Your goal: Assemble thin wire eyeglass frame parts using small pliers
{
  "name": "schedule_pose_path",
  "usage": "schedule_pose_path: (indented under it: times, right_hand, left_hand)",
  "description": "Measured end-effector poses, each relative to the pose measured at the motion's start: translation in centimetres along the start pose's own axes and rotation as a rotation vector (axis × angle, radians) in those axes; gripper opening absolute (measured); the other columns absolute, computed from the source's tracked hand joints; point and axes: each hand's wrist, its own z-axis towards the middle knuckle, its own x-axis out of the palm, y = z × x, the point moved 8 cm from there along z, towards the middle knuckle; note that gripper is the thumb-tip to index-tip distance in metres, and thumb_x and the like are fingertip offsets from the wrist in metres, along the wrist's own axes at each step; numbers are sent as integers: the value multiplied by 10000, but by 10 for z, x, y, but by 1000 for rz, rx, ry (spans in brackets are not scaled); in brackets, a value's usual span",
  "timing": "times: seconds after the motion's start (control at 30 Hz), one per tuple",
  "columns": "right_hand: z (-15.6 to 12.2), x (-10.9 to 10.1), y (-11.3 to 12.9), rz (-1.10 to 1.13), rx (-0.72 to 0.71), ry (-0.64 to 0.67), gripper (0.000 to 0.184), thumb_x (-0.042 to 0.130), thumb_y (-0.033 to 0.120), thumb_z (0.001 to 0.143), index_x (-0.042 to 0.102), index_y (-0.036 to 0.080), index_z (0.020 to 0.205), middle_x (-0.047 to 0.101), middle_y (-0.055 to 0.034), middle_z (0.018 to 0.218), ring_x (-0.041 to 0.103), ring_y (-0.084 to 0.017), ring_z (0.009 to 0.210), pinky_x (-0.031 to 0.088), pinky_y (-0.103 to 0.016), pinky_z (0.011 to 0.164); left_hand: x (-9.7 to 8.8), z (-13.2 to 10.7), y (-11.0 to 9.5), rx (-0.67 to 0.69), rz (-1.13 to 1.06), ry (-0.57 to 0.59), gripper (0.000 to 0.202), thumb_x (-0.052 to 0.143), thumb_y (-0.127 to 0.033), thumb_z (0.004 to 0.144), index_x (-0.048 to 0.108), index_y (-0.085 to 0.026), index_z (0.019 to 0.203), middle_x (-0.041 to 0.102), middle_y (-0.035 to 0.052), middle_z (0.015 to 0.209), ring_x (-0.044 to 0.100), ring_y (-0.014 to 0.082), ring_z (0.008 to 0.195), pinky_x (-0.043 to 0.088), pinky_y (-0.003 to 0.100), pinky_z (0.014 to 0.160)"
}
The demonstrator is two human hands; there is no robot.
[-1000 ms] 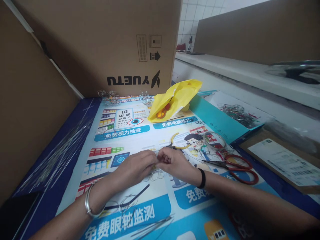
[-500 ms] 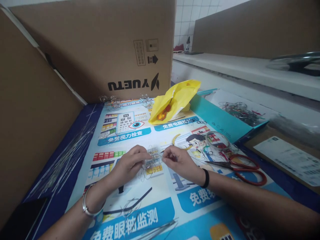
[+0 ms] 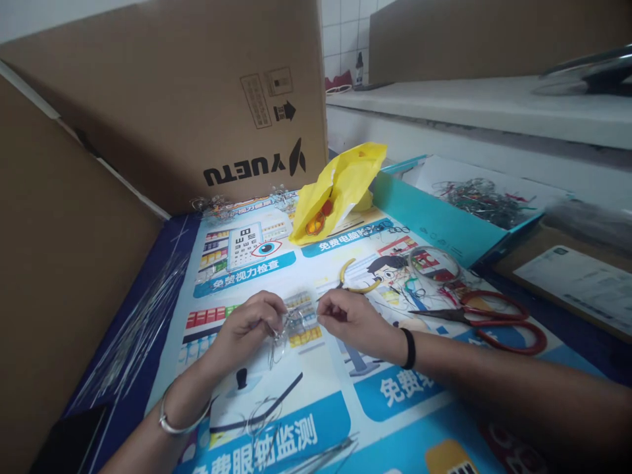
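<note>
My left hand point(image 3: 249, 326), with a silver bangle at the wrist, is pinched on a thin wire eyeglass frame with clear lenses point(image 3: 282, 337) just above the printed poster point(image 3: 276, 401). A short gap to the right, my right hand point(image 3: 348, 319), with a black band at the wrist, is pinched closed on the frame's other end or a fine wire; which I cannot tell. Yellow-handled pliers point(image 3: 353, 276) lie just beyond the right hand.
Red-handled scissors point(image 3: 488, 322) and a wire coil point(image 3: 434, 263) lie to the right. A yellow bag point(image 3: 340, 187) and a teal tray of wire parts point(image 3: 474, 201) sit behind. Cardboard walls point(image 3: 197, 112) stand at back and left. Thin wire rods point(image 3: 138, 322) lie at left.
My hands, touching a second ago, have drawn slightly apart, and the wire frame now hangs from the left hand. The view has tilted and shifted a little.
</note>
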Motion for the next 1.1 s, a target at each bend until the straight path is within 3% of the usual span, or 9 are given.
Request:
schedule_pose_path:
  times: [0.13, 0.23, 0.33, 0.43, 0.57, 0.67, 0.77, 0.93, 1.1]
  right_hand:
    - [-1, -2, 4, -6, -25, -10, 50, 549, 131, 732, 556, 180, 734, 555, 34, 639, 506, -79, 562, 393, -193, 536]
    - [-2, -3, 11, -17, -80, -48, 37, 573, 168, 732, 543, 178, 750, 548, 29, 657, 494, -84, 564, 390, -205, 545]
    - [-4, -1, 18, -48, -128, -89, 172, 657, 250, 684, 531, 176, 775, 537, 26, 684, 469, -89, 563, 380, -220, 546]
    - [-4, 0, 20, -49, -129, -130, 266, 704, 287, 638, 528, 176, 804, 536, 22, 717, 450, -90, 572, 379, -224, 553]
    - [-1, 0, 16, 31, -105, -132, 54, 574, 190, 741, 522, 181, 730, 521, 31, 673, 461, -87, 588, 364, -206, 555]
    - [3, -1, 8, 128, -62, -105, 66, 509, 180, 789, 508, 186, 723, 495, 43, 637, 454, -83, 584, 358, -200, 549]
    - [5, 0, 3, 179, -20, -82, 32, 504, 188, 795, 500, 192, 763, 507, 38, 669, 472, -91, 615, 373, -206, 571]
    - [-2, 2, 9, 117, 5, -70, 84, 557, 205, 756, 474, 198, 747, 500, 42, 658, 446, -89, 570, 355, -214, 547]
    - [-13, 14, 23, -73, -14, -24, 275, 679, 324, 658, 463, 202, 776, 512, 34, 699, 449, -103, 588, 343, -231, 553]
  left_hand:
    - [-5, -3, 19, -143, -162, -77, 177, 499, -118, 837, 610, -188, 718, 552, 49, 921, 556, 141, 795, 434, 245, 651]
    - [-3, -3, 26, -186, -373, -156, 139, 539, -147, 827, 562, -184, 695, 519, 16, 882, 535, 98, 664, 418, 226, 587]
    - [3, -2, 29, -211, -493, -197, 121, 575, -141, 800, 541, -172, 688, 495, 3, 879, 518, 74, 611, 406, 214, 564]
    - [11, -2, 31, -224, -489, -165, 108, 574, -142, 804, 553, -168, 702, 499, 7, 896, 528, 76, 634, 410, 220, 605]
    - [17, -4, 33, -232, -476, -86, 111, 566, -179, 818, 561, -172, 707, 516, 11, 845, 512, 87, 623, 401, 226, 598]
    - [16, -4, 31, -234, -435, -89, 106, 572, -190, 809, 572, -168, 706, 527, 22, 836, 510, 100, 641, 397, 229, 592]
    - [11, -3, 30, -266, -383, -153, 84, 590, -157, 776, 569, -163, 695, 530, 23, 829, 508, 104, 649, 400, 228, 597]
    - [0, -5, 33, -296, -373, -367, 71, 566, -111, 748, 553, -175, 721, 511, 1, 882, 474, 72, 597, 398, 211, 561]
    - [-1, -5, 27, -261, -261, -410, 130, 577, -60, 716, 570, -187, 741, 519, -8, 873, 503, 92, 711, 413, 199, 624]
